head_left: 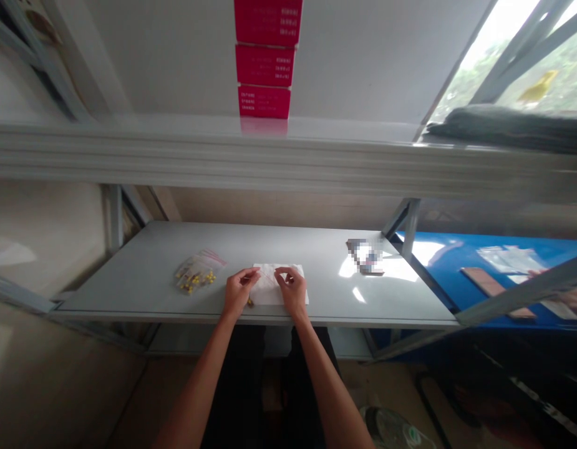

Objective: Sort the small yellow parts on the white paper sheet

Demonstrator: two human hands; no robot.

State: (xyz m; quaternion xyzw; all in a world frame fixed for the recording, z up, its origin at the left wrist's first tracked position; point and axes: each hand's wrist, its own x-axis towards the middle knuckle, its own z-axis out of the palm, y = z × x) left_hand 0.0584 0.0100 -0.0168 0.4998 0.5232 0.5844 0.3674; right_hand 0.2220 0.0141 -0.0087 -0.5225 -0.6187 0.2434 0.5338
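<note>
Over a white sheet of paper or cloth [269, 293] near the front edge of the table, both of my hands work close together. My left hand [240, 292] is closed in a pinch, above the sheet's left side. Facing it, my right hand [292, 290] also pinches thumb against fingers, over the right part of the sheet. Whatever the fingertips hold is too small to make out. A small gold-coloured piece [250, 302] lies beside my left hand at the sheet's lower left. Further left is a clear zip bag [206, 262] with several gold-coloured pieces [191, 289] in and around it.
The grey tabletop [138, 274] sits under a shelf [176, 159] carrying stacked red boxes [266, 65]. A blurred-out object [367, 255] lies at the table's right. Beyond a metal frame, a blue table [442, 274] holds plastic bags and a brown flat case [496, 290], with another person's hand there.
</note>
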